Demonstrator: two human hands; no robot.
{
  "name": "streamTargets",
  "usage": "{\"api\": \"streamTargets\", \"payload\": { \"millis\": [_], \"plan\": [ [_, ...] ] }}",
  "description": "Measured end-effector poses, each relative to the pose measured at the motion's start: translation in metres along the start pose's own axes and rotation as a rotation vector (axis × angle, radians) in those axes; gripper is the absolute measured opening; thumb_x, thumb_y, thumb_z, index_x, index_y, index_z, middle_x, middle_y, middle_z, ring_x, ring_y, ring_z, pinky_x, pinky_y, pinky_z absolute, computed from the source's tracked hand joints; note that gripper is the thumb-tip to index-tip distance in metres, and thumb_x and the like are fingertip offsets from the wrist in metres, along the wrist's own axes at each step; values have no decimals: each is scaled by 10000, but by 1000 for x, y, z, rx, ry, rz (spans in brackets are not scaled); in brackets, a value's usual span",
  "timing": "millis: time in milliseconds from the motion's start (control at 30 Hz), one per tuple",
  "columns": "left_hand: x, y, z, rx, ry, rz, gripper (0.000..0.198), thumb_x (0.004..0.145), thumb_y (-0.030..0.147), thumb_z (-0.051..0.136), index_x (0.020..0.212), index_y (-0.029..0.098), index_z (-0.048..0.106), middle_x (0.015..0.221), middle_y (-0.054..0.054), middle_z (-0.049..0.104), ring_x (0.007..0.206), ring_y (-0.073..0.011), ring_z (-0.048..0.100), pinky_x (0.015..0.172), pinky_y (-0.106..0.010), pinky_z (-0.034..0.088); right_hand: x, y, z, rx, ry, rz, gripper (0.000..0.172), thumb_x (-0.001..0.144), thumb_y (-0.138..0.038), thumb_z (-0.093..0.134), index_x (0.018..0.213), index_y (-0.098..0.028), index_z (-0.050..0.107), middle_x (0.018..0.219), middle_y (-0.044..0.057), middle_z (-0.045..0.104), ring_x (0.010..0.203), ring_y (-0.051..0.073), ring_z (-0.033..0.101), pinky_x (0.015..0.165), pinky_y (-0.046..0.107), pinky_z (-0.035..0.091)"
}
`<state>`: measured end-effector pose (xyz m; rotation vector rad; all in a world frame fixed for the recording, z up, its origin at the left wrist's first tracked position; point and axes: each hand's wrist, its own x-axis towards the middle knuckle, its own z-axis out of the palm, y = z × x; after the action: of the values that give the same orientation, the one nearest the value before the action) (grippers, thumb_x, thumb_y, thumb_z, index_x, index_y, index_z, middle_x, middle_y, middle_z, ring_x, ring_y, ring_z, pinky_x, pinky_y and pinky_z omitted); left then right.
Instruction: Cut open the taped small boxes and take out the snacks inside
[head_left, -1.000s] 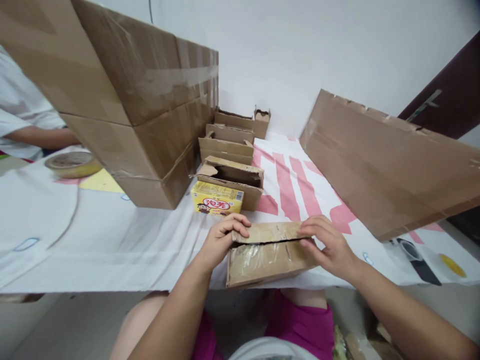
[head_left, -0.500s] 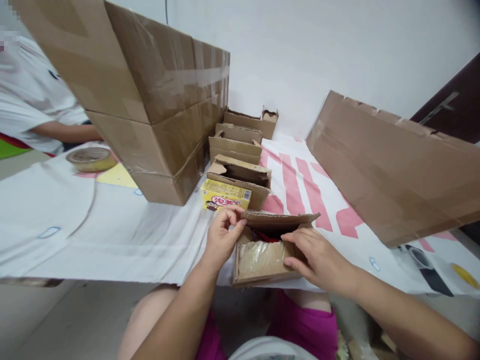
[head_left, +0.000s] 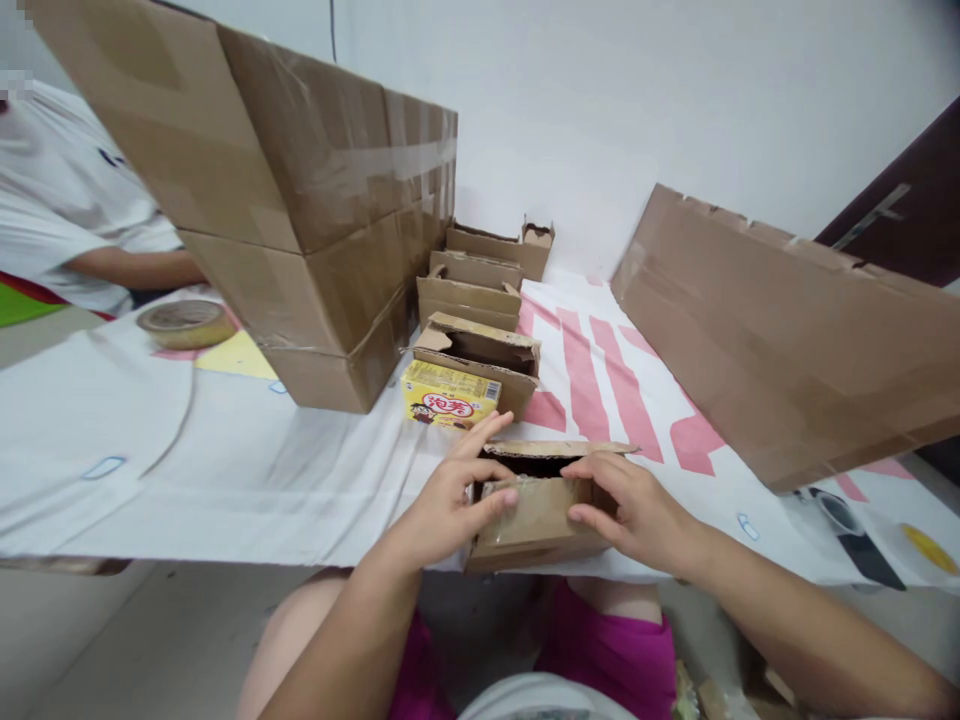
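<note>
A small open cardboard box [head_left: 536, 520] sits at the table's front edge, its taped front panel facing me. My left hand [head_left: 454, 500] grips that panel's upper left, thumb outside and fingers over the top, with the index finger stretched out. At the panel's right end, my right hand [head_left: 637, 510] pinches the edge between thumb and fingers. The box's back flap stands tilted behind both hands, and its inside is dark. Just beyond my left hand is a yellow printed carton [head_left: 450, 393], leaning against another open cardboard box [head_left: 517, 368].
More open cardboard boxes [head_left: 469, 300] stand in a row toward the wall. Tall stacked cartons [head_left: 352, 180] rise at the left, with a tape roll [head_left: 187, 325] beside them. A large cardboard sheet [head_left: 772, 340] stands at the right. Across the stack, a person [head_left: 67, 210] sits.
My left hand has moved from the back flap down onto the front panel. The back flap has tipped lower, and the red thing inside is out of sight. My right hand has barely shifted.
</note>
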<state>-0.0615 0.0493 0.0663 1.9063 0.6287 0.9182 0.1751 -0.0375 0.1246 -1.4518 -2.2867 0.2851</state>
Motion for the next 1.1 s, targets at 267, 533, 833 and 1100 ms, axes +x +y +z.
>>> {"api": "streamTargets", "payload": {
  "millis": [267, 533, 833, 1100],
  "plan": [
    [5, -3, 6, -70, 50, -26, 242, 836, 356, 607, 673, 193, 681, 1463, -102, 455, 1366, -339, 367, 1140, -547, 236, 7, 8, 6, 9, 88, -15, 200, 906, -215, 519, 1090, -216, 599, 1006, 71, 714, 934, 198, 666, 819, 349, 539],
    [6, -3, 7, -77, 27, -66, 279, 841, 399, 582, 675, 192, 670, 1487, -93, 417, 1395, -349, 314, 1144, -517, 214, 12, 7, 7, 23, 102, -92, 162, 906, -164, 496, 1002, -213, 617, 947, 56, 703, 889, 180, 647, 797, 327, 533],
    [5, -3, 6, -52, 6, -40, 280, 859, 394, 563, 698, 189, 664, 1491, -89, 408, 1395, -344, 310, 1142, -505, 226, 14, 6, 10, 17, 109, -97, 113, 898, -144, 511, 919, -216, 595, 870, 36, 681, 829, 176, 623, 763, 314, 501],
    [4, 1, 5, 15, -32, -45, 265, 865, 361, 541, 706, 176, 644, 1490, -82, 400, 1383, -298, 338, 1153, -441, 246, 18, 7, 16, -74, 116, -215, 148, 929, -132, 402, 866, -202, 517, 901, 79, 642, 865, 197, 580, 772, 351, 486]
  ]
}}
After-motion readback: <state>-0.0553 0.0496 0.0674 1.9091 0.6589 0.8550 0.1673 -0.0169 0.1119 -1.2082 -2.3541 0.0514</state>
